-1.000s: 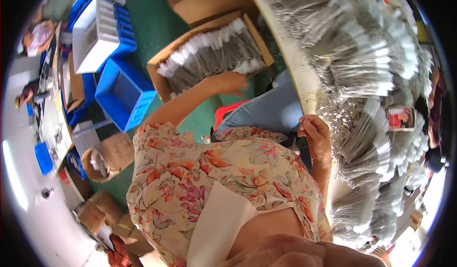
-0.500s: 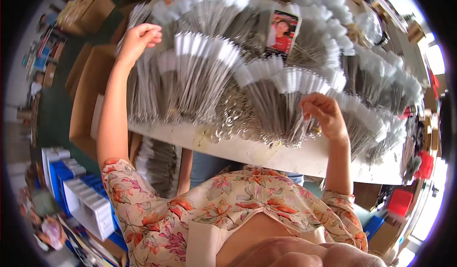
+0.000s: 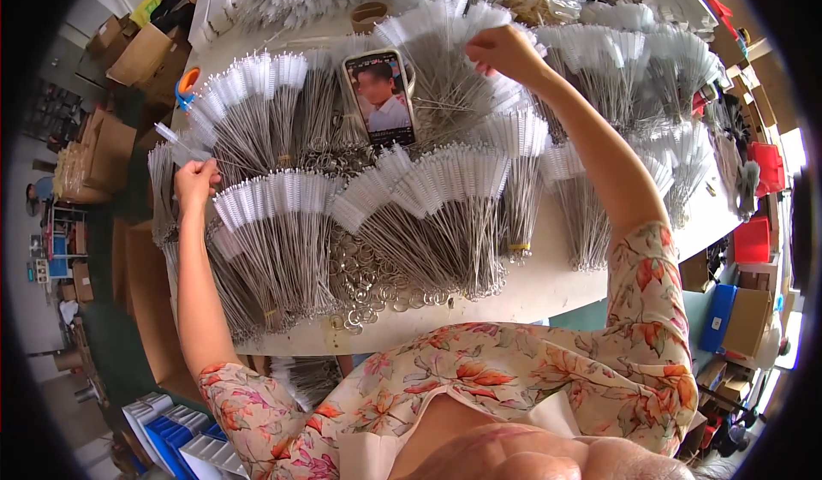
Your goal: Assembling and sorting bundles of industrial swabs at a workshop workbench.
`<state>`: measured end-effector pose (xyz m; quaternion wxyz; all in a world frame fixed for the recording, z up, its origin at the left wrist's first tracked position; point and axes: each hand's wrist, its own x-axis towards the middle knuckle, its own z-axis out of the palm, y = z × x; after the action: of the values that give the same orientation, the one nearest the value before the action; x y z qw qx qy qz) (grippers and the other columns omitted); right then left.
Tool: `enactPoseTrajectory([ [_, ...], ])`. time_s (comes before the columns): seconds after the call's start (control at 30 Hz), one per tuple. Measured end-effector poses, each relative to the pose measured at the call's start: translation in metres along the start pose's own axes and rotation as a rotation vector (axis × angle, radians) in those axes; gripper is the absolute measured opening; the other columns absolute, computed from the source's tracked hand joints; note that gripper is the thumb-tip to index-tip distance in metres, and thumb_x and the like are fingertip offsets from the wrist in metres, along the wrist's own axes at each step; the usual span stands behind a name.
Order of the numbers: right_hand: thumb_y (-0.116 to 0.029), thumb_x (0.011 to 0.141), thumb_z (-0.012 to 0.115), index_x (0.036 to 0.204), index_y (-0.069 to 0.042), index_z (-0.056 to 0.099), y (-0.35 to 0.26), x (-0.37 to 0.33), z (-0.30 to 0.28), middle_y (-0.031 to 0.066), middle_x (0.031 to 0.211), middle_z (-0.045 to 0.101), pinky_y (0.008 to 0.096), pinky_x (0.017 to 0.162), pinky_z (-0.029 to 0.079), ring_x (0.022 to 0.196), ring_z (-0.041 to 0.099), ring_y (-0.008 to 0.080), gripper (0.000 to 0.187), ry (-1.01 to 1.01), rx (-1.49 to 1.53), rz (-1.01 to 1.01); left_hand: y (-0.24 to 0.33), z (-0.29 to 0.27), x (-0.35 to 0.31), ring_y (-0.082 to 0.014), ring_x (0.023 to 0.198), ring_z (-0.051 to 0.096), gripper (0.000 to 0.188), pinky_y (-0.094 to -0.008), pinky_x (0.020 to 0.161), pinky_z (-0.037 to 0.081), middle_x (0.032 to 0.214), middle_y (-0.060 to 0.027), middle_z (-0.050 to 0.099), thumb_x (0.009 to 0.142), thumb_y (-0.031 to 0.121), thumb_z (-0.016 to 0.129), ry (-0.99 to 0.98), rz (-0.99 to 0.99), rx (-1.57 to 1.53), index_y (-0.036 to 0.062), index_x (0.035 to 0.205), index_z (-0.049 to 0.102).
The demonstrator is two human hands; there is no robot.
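Bundles of straw-cleaning brushes (image 3: 278, 197), with white bristle heads and thin wire stems, fan out over the table. My left hand (image 3: 197, 184) is closed at the table's left side, pinching what looks like a single brush (image 3: 184, 143) whose white head points up and left. Over the far middle bundles, my right hand (image 3: 505, 52) is closed with fingertips together; whatever it may hold is hidden among the bristles. Between the front bundles lies a heap of metal rings (image 3: 364, 279). A phone (image 3: 379, 99) showing a video leans upright behind them.
An orange and blue tape roll (image 3: 187, 88) stands at the table's left edge. A brown tape roll (image 3: 368, 16) sits at the back. Cardboard boxes (image 3: 107, 159) flank the table on the left, and red bins (image 3: 753, 238) stand at the right.
My right hand has moved away from the front bundle, up to the far middle bundles. The left hand has come down at the left side. My view has shifted too.
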<state>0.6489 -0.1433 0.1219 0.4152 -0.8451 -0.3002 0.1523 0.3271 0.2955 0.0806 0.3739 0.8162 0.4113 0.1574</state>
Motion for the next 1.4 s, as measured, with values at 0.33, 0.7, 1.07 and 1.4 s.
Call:
enactPoseTrajectory([
  [0.33, -0.032, 0.071, 0.056, 0.076, -0.008, 0.065, 0.004, 0.036, 0.023, 0.0080, 0.059, 0.061, 0.0321, 0.063, 0.050, 0.064, 0.063, 0.0207, 0.027, 0.178, -0.401, -0.086, 0.152, 0.025, -0.032, -0.0092, 0.065, 0.054, 0.021, -0.0224, 0.057, 0.046, 0.087, -0.0092, 0.058, 0.087, 0.011, 0.049, -0.118, 0.463, -0.539, -0.0028, 0.103, 0.053],
  [0.7, -0.024, 0.081, 0.050, 0.083, -0.007, 0.067, 0.026, -0.019, -0.105, -0.0003, 0.066, 0.058, 0.0213, 0.046, 0.036, 0.048, 0.043, 0.0073, 0.024, 0.589, 0.062, -0.192, 0.112, 0.153, 0.014, -0.0387, 0.084, 0.058, 0.017, -0.0443, 0.074, 0.045, 0.083, -0.0243, 0.061, 0.071, 0.015, 0.058, -0.230, 0.533, 0.791, -0.0003, 0.076, 0.062],
  [1.07, -0.030, 0.066, 0.067, 0.078, -0.015, 0.070, 0.088, -0.027, -0.059, 0.0080, 0.077, 0.067, 0.0322, 0.070, 0.051, 0.074, 0.064, 0.0201, 0.020, 0.165, -0.294, 0.491, 0.119, 0.154, -0.002, -0.0381, 0.084, 0.058, 0.017, -0.0445, 0.074, 0.046, 0.084, -0.0200, 0.062, 0.077, 0.018, 0.054, -0.121, 0.429, 0.705, 0.0033, 0.083, 0.060],
  [1.4, -0.027, 0.057, 0.076, 0.072, -0.011, 0.070, 0.119, -0.026, -0.064, 0.0091, 0.067, 0.063, 0.0327, 0.055, 0.048, 0.057, 0.059, 0.0197, 0.023, 0.262, -0.239, 0.301, 0.133, 0.135, 0.010, -0.0320, 0.074, 0.061, 0.023, -0.0385, 0.069, 0.046, 0.075, -0.0173, 0.063, 0.074, 0.025, 0.056, 0.018, 0.445, 0.503, 0.0022, 0.077, 0.058],
])
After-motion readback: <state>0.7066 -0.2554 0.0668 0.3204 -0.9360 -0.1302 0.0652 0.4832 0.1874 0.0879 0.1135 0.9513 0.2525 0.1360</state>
